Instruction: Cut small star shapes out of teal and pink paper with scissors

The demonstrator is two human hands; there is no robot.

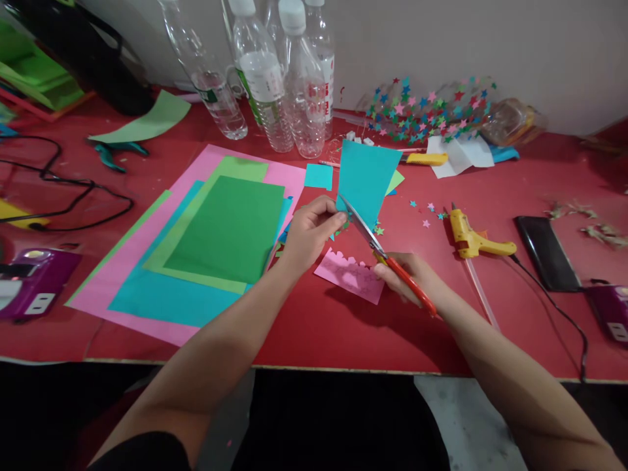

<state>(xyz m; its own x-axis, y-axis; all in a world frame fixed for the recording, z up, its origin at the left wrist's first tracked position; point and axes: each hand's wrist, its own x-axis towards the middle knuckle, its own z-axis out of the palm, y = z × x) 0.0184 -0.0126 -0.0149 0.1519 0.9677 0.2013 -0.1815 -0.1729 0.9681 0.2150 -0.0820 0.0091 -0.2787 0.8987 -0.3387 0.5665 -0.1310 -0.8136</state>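
Observation:
My left hand pinches the lower left corner of a blue sheet of paper, which is held up above the table. In my right hand is a pair of scissors with red handles, pointing up and to the left. The blades cross the paper's lower edge close to my left fingertips; whether they are closed on it I cannot tell. Below the hands lies a pink paper piece with a jagged top edge and drawn outlines. Small paper stars are partly hidden behind the blue sheet.
Coloured sheets are stacked at left. Several plastic bottles stand at the back, near a star-covered bottle lying down. To the right are a yellow glue gun with a cord and a black phone. Pliers and cables lie far left.

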